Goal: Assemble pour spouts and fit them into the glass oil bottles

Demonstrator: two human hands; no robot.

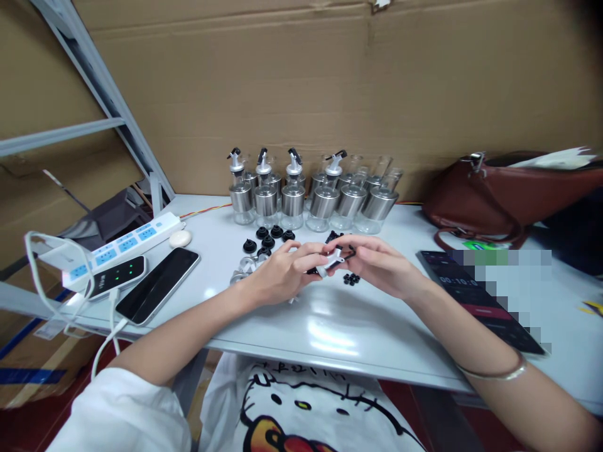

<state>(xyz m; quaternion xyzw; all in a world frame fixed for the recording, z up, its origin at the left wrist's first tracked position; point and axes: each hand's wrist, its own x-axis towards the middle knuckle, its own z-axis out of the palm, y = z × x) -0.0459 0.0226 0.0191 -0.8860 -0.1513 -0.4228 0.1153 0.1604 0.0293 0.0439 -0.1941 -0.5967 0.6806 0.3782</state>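
Over the middle of the table, my left hand (pixel 282 273) is closed on a silver pourer spout (pixel 333 258) with a black lever. My right hand (pixel 381 263) has its fingers on the black lever end of the same spout. Beyond my left hand lie several black stoppers (pixel 267 241), and silver spout parts (pixel 242 269) sit partly hidden by that hand. Small black pieces (pixel 351 279) are grouped below my right hand, with more black parts (pixel 332 237) behind the fingers. Glass bottles with steel bands (pixel 293 199) stand in rows at the back, several topped with spouts.
To the left are a white power strip (pixel 127 248), a phone (pixel 157 285), a small device (pixel 117 276) with green lights, a round white case (pixel 179 239) and white cables. A tablet (pixel 471 295) showing a timer and a brown bag (pixel 499 194) occupy the right. Cardboard (pixel 282 81) stands behind.
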